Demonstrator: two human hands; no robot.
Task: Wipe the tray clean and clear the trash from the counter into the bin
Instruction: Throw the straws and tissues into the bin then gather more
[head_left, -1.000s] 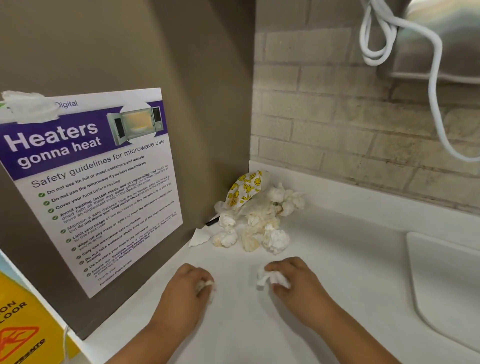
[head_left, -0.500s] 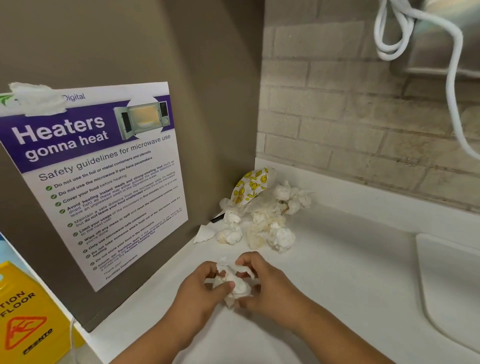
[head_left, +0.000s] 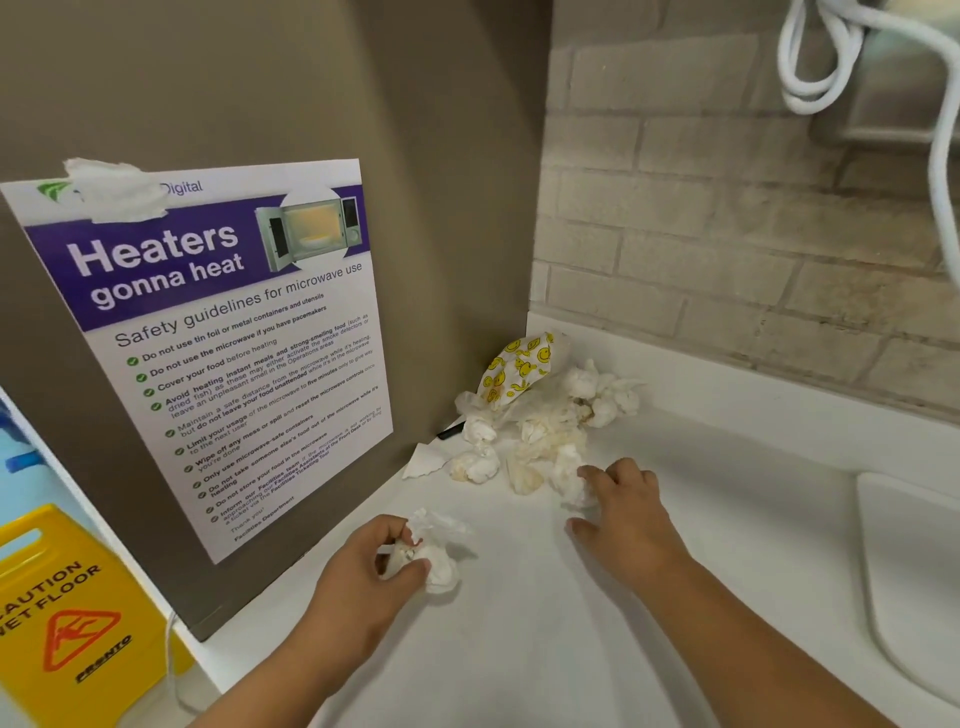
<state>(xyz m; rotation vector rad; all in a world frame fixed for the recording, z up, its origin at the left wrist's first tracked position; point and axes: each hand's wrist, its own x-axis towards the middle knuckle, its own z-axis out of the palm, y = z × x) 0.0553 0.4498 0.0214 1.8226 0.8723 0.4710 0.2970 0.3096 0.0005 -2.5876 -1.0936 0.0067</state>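
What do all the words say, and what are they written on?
Poster: "Digital"
Poster: "Heaters gonna heat"
Poster: "Safety guidelines for microwave use"
Poster: "Do not use tin foil or metal containers and utensils"
Poster, lower lines: too small to read for sure.
Yellow floor sign: "CAUTION WET FLOOR", cut at the picture's edge.

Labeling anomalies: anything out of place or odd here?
Yes. A crumpled white tissue scrap is stuck on the purple microwave safety poster, covering its logo. A heap of crumpled white tissues litters the corner of the white counter.

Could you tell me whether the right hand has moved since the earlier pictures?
Yes: the right hand reached forward, right up to the crumpled tissue pile.
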